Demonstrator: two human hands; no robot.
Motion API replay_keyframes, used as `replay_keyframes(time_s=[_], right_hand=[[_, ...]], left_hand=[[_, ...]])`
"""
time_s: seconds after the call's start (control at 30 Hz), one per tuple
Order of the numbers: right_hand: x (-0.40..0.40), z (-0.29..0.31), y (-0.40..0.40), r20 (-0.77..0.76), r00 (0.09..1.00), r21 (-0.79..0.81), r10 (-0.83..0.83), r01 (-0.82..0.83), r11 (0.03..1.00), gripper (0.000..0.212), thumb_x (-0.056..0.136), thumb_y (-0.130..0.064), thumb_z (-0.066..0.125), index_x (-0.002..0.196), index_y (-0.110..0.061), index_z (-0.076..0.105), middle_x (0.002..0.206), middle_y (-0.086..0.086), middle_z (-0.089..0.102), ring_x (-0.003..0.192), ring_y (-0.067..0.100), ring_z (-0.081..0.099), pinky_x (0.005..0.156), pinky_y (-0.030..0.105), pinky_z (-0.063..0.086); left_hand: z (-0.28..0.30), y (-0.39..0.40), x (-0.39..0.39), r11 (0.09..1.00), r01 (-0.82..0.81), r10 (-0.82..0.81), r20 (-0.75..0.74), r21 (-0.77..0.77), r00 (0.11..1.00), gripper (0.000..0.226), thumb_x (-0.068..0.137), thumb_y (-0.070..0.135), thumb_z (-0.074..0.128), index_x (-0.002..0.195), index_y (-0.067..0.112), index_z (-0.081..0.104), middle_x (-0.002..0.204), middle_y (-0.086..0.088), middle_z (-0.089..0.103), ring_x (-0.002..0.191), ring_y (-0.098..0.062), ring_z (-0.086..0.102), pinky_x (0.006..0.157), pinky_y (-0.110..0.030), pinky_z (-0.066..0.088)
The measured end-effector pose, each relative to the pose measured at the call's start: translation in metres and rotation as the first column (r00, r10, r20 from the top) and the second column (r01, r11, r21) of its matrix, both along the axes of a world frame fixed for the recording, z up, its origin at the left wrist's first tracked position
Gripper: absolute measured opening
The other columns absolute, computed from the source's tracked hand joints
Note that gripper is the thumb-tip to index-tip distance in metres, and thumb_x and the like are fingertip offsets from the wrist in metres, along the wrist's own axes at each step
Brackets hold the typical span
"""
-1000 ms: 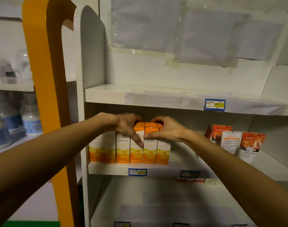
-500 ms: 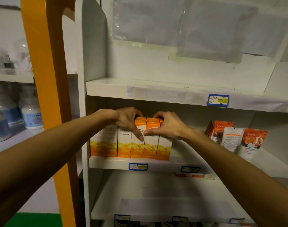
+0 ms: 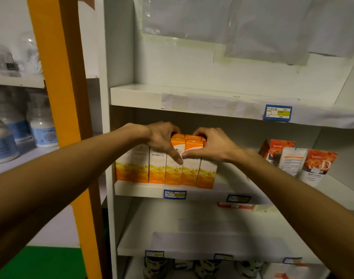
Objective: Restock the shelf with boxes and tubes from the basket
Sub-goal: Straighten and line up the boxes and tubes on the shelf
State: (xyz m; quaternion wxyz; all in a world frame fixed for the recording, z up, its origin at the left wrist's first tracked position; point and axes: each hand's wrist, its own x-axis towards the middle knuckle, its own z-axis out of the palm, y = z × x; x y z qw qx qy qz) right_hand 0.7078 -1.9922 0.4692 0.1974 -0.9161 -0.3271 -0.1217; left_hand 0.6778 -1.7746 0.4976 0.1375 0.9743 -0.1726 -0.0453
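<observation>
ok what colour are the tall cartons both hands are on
The tall cardboard cartons are orange on top and bottom with a white middle band, seen in the head view.

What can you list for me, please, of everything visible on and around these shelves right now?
orange-and-white boxes: at least five in the front row, more behind, upright, left end of the middle shelf
tubes: three or so, orange and white, leaning at the right of the same shelf
white shelf unit: one, with several boards; the top board bare where visible
price labels: several, blue-edged, on the shelf fronts
plastic sheets: clear, taped to the back wall
white bottles: a few, blue labels, neighbouring shelf at left
orange post: one, left of the unit
left hand: fingers curled over the box tops
right hand: gripping the boxes from the right
</observation>
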Motion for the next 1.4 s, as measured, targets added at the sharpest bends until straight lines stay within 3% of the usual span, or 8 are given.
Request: replay_keyframes(time_s=[0.27,0.37,0.5,0.63,0.77,1.0,1.2,1.4], right_hand=[[-0.012,0.015,0.011,0.07,0.997,-0.17,0.03,-0.017,0.985,0.093,0.06,-0.094,0.05,0.126,-0.029,0.054,0.107,-0.008,0.066,0.088,0.01,0.064,0.079,0.033,0.057],[-0.015,0.02,0.027,0.064,0.997,-0.238,0.039,-0.023,0.971,0.095,0.063,-0.095,0.045,0.132,-0.029,0.051,0.109,-0.006,0.065,0.09,0.014,0.063,0.08,0.034,0.055],[-0.015,0.018,0.042,0.12,0.992,-0.34,0.046,-0.002,0.941,0.083,0.069,-0.094,0.039,0.121,-0.03,0.054,0.101,-0.004,0.067,0.086,0.016,0.064,0.075,0.033,0.051],[-0.015,0.014,0.042,0.149,0.988,-0.346,0.042,0.012,0.938,0.088,0.066,-0.097,0.03,0.118,-0.03,0.052,0.098,-0.004,0.068,0.083,0.016,0.065,0.08,0.038,0.055],[-0.013,0.014,0.04,0.165,0.984,-0.33,0.062,-0.004,0.944,0.083,0.068,-0.096,0.032,0.116,-0.031,0.053,0.097,-0.006,0.068,0.082,0.014,0.065,0.08,0.038,0.056],[-0.012,0.013,0.039,0.157,0.985,-0.327,0.069,-0.014,0.945,0.08,0.069,-0.094,0.034,0.115,-0.031,0.052,0.095,-0.006,0.068,0.079,0.012,0.063,0.075,0.033,0.054],[-0.012,0.015,0.04,0.149,0.986,-0.34,0.072,-0.017,0.94,0.082,0.069,-0.093,0.037,0.117,-0.028,0.052,0.097,-0.005,0.067,0.08,0.013,0.063,0.077,0.035,0.054],[-0.014,0.018,0.041,0.13,0.989,-0.361,0.066,-0.015,0.932,0.084,0.067,-0.093,0.039,0.118,-0.028,0.051,0.1,-0.006,0.066,0.084,0.015,0.063,0.076,0.032,0.052]], left_hand=[[0.014,0.021,-0.015,0.994,-0.079,0.078,0.017,0.075,0.997,0.124,0.054,0.073,0.085,0.154,0.025,0.03,0.147,0.003,0.049,0.13,-0.022,0.053,0.109,-0.038,0.047],[0.014,0.035,-0.021,0.988,-0.11,0.112,-0.009,0.104,0.994,0.116,0.058,0.07,0.085,0.152,0.026,0.033,0.14,0.004,0.053,0.126,-0.022,0.055,0.105,-0.036,0.047],[-0.001,0.048,-0.027,0.987,-0.13,0.13,0.009,0.096,0.991,0.097,0.06,0.073,0.081,0.14,0.034,0.042,0.123,0.011,0.06,0.115,-0.018,0.06,0.1,-0.038,0.051],[-0.008,0.05,-0.029,0.991,-0.123,0.117,0.11,0.058,0.987,0.083,0.062,0.074,0.078,0.129,0.036,0.049,0.108,0.016,0.061,0.101,-0.013,0.061,0.088,-0.031,0.05],[-0.008,0.05,-0.027,0.994,-0.109,0.105,0.099,0.028,0.99,0.072,0.063,0.068,0.082,0.119,0.036,0.051,0.107,0.013,0.065,0.1,-0.014,0.064,0.085,-0.03,0.051],[-0.006,0.047,-0.027,0.992,-0.128,0.127,0.054,0.012,0.99,0.067,0.064,0.062,0.084,0.114,0.03,0.053,0.107,0.008,0.066,0.097,-0.014,0.065,0.085,-0.03,0.053],[-0.012,0.047,-0.03,0.986,-0.136,0.115,0.206,0.092,0.972,0.079,0.061,0.073,0.079,0.12,0.028,0.052,0.106,0.008,0.066,0.094,-0.015,0.065,0.08,-0.03,0.054],[-0.007,0.047,-0.029,0.973,-0.138,0.09,0.249,0.184,0.964,0.081,0.059,0.08,0.075,0.117,0.027,0.054,0.101,0.008,0.067,0.087,-0.013,0.065,0.074,-0.028,0.053]])
